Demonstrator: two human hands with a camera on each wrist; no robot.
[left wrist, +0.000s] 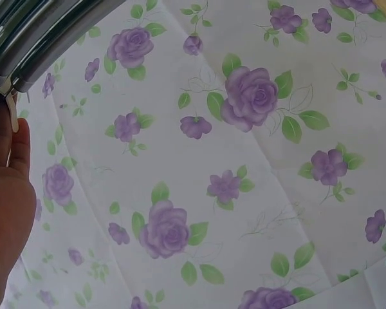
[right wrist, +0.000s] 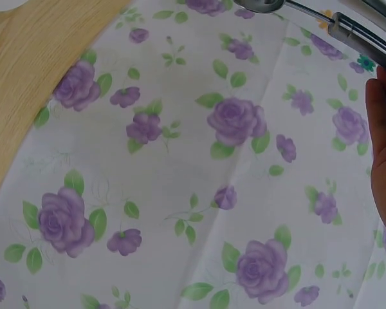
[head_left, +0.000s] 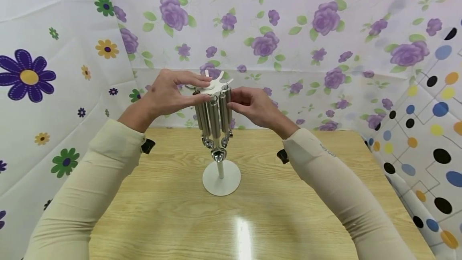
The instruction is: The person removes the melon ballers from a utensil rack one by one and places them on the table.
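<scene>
A white utensil stand (head_left: 229,181) rises from a round base on the table, with several steel ladles (head_left: 214,121) hanging by rings from its arms, bowls downward. From the left, my left hand (head_left: 167,92) holds the stand's top, fingers over the hub and thumb in front among the hanging rings. On the opposite side, my right hand (head_left: 254,105) pinches the upper handle of the rightmost ladle (head_left: 230,111) between thumb and fingers. Steel handles (left wrist: 51,45) enter the left wrist view's corner above the left fingers. A rounded ladle bowl (right wrist: 264,5) shows in the right wrist view.
The wood-grain table (head_left: 173,212) stretches beneath the stand. Behind it hangs a purple-rose curtain (head_left: 265,45). A flower-print sheet (head_left: 43,123) borders the left side, and a dotted sheet (head_left: 426,131) the right.
</scene>
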